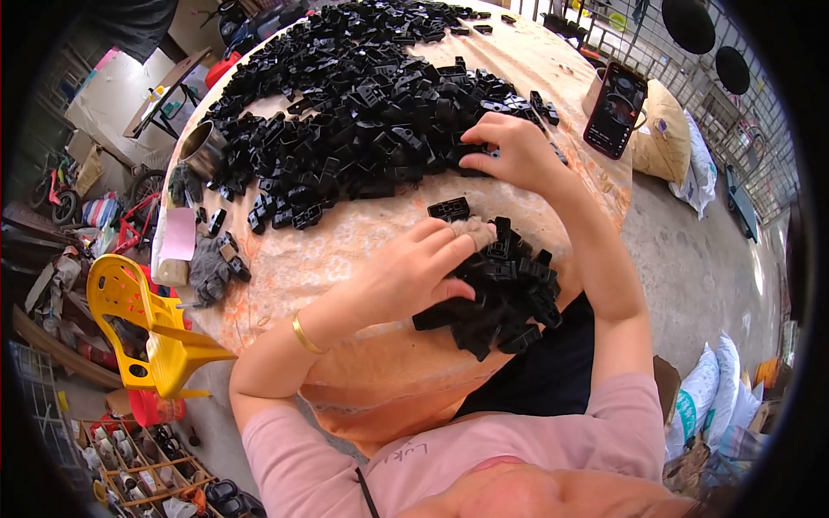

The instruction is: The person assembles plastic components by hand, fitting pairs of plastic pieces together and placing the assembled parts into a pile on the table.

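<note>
A large heap of small black plastic housings [345, 112] covers the far part of the table. Over its near right edge is my right hand [518, 155], thumb and fingers apart around the parts there, with nothing plainly held. My left hand [423, 268] lies bent over a smaller pile of black plastic parts [509, 298] at the table's near edge. Its thumb stands away from the fingers, and a beige wrap [475, 230] covers one fingertip. What may be under those fingers is partly hidden. One loose black part [449, 209] lies just beyond the left hand.
An orange patterned cloth [294, 272] covers the table. A phone [616, 110] stands upright at the right edge against a mug. On the left are a metal cup [203, 148], a grey glove [210, 269] and a pink paper [179, 233]. A yellow chair [164, 345] stands beside the table.
</note>
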The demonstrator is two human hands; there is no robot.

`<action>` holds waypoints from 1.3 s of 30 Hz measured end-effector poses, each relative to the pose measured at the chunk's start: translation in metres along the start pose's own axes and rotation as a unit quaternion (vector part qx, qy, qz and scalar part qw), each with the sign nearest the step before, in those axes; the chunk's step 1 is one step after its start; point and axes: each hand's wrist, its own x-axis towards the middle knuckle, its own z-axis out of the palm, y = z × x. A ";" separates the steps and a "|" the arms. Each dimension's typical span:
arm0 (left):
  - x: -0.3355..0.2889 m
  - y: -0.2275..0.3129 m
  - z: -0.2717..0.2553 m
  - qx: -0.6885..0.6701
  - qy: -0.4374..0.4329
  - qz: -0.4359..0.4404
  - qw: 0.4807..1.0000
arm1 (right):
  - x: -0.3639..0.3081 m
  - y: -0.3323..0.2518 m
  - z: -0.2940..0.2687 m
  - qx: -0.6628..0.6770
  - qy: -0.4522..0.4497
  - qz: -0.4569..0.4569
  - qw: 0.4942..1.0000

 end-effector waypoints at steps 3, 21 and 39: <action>-0.005 -0.013 -0.009 -0.034 0.052 -0.040 0.997 | -0.002 -0.016 0.007 -0.087 -0.022 -0.005 0.996; -0.006 -0.051 -0.014 -0.248 0.094 -0.347 0.900 | 0.001 -0.039 0.030 0.159 0.126 -0.114 0.973; -0.004 -0.051 -0.005 -0.364 0.275 -0.326 0.828 | 0.002 -0.063 0.022 0.362 0.041 0.055 0.930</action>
